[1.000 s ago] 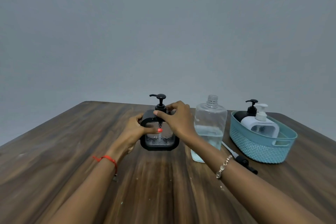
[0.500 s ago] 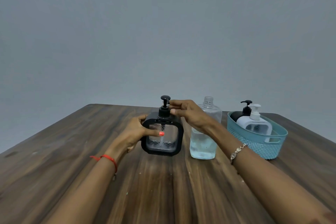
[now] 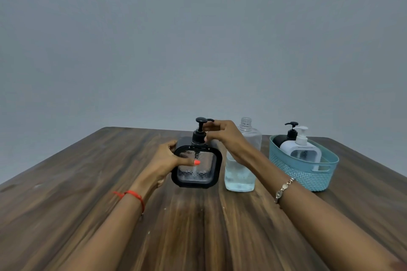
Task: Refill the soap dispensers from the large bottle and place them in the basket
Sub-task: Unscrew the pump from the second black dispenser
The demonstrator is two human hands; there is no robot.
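The dispenser stands upright near the middle of the desk. It has a black frame round a clear window, and a little liquid shows at the bottom. The left hand grips its left side, with the fingers wrapped behind and the thumb laid across the window (orange nail). The right hand comes in from the right. Its fingers are pinched on the pump, fingertips at the spout and thumb lower, by the collar.

Just right of the dispenser the bottle stands upright with its threaded neck bare. Clear liquid fills roughly its lower half, and the right wrist crosses in front of it. Further right, apart from the bottle, the teal basket sits on the desk. It holds a dark dispenser and a white dispenser, both upright, the white one nearer the camera.

A red thread circles the left wrist and a bracelet the right.
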